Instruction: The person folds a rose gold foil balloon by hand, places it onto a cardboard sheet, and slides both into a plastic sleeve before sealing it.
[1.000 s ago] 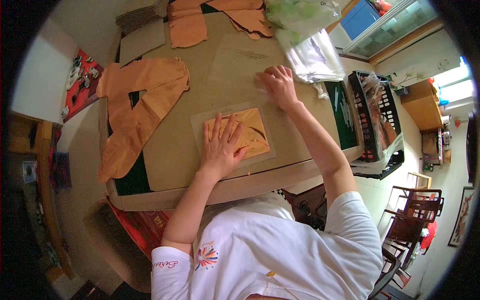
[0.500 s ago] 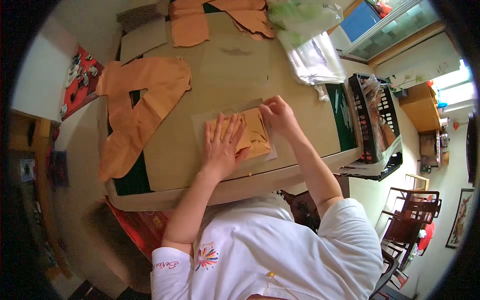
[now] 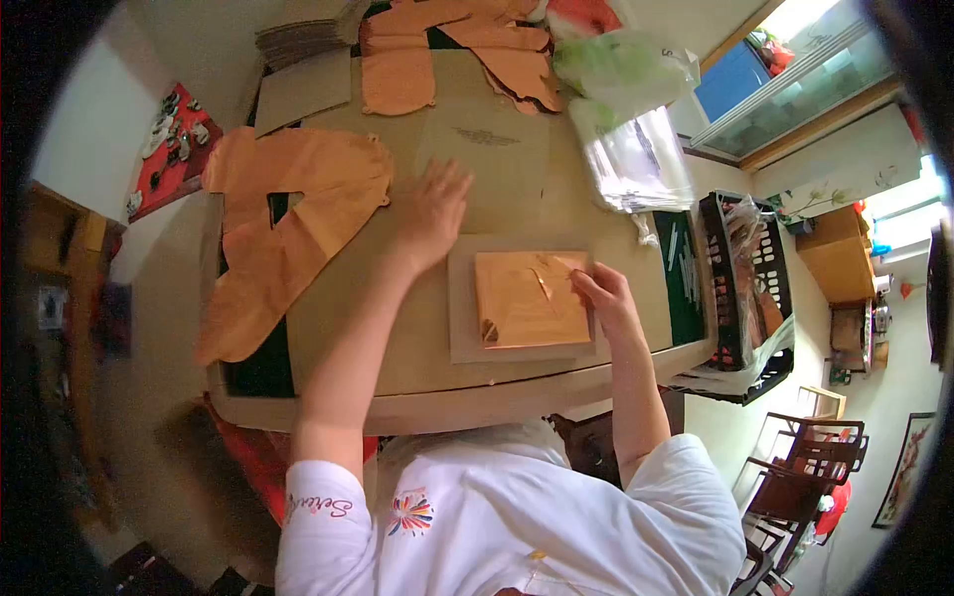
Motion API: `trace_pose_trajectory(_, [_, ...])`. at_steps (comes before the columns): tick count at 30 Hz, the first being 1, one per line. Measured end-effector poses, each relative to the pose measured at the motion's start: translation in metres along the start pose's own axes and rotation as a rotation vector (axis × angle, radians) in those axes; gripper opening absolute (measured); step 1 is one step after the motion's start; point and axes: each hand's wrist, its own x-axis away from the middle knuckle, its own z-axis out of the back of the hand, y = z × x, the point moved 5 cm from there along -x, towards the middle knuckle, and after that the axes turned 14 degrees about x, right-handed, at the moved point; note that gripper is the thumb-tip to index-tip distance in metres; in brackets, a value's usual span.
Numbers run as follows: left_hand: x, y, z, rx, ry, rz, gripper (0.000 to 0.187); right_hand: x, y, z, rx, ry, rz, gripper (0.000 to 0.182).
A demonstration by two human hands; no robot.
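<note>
A folded orange foil balloon [image 3: 532,313] lies in a neat rectangle on a pale flat sheet [image 3: 464,338] near the table's front edge. At its right edge, the thumb and fingers of my right hand [image 3: 608,296] pinch the upper right corner of the foil. My left hand [image 3: 435,214] is off to the upper left, its fingers stretched out and slightly blurred, holding nothing. Just beyond its fingertips lies a flat clear bag [image 3: 489,174] with faint dark printing. To the left, a large unfolded orange foil balloon [image 3: 298,223] is spread out flat.
More flat foil balloons [image 3: 397,74] lie at the far side. A cardboard stack [image 3: 303,102] sits far left, glossy clear bags [image 3: 636,164] far right. A black crate [image 3: 730,368] stands beyond the table's right edge, near thin white sticks [image 3: 683,260].
My left hand has lifted off the foil and moved up and away. The foil now shows as a smoother rectangle, farther right in view; my right hand has shifted down to its right edge.
</note>
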Motion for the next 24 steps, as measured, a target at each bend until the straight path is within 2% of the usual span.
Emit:
trace_pose_trajectory(3, [-0.005, -0.01, -0.009, -0.138, -0.075, -0.015, 0.042, 0.004, 0.025, 0.028, -0.143, 0.079, -0.024, 0.014])
trace_pose_trajectory(7, [0.03, 0.025, -0.01, -0.179, -0.166, -0.029, 0.037, 0.011, 0.06, 0.064, -0.09, 0.15, -0.086, 0.012])
trace_pose_trajectory(10, [0.023, 0.037, -0.003, -0.111, -0.225, 0.011, 0.026, 0.011, 0.065, 0.07, -0.084, 0.121, -0.09, 0.01])
trace_pose_trajectory(13, [0.007, 0.043, 0.0, -0.116, -0.338, 0.025, 0.033, 0.008, 0.062, 0.073, -0.071, 0.103, -0.097, 0.009])
trace_pose_trajectory(16, [-0.003, 0.039, -0.014, -0.145, -0.309, 0.006, 0.023, 0.01, 0.059, 0.073, -0.042, 0.084, -0.095, 0.009])
trace_pose_trajectory(19, [-0.011, 0.045, -0.016, -0.307, -0.178, -0.125, 0.009, 0.01, 0.053, 0.063, -0.085, 0.114, -0.074, 0.018])
trace_pose_trajectory(21, [-0.019, 0.035, -0.015, -0.138, -0.225, 0.002, 0.009, 0.01, 0.039, 0.046, -0.191, 0.167, -0.039, 0.027])
trace_pose_trajectory(22, [-0.02, 0.033, -0.015, -0.051, -0.25, 0.068, 0.01, 0.007, 0.041, 0.036, -0.288, 0.18, -0.071, 0.047])
trace_pose_trajectory(24, [-0.018, 0.043, -0.012, -0.019, -0.224, 0.057, 0.007, 0.005, 0.034, 0.017, -0.18, 0.11, -0.055, 0.057])
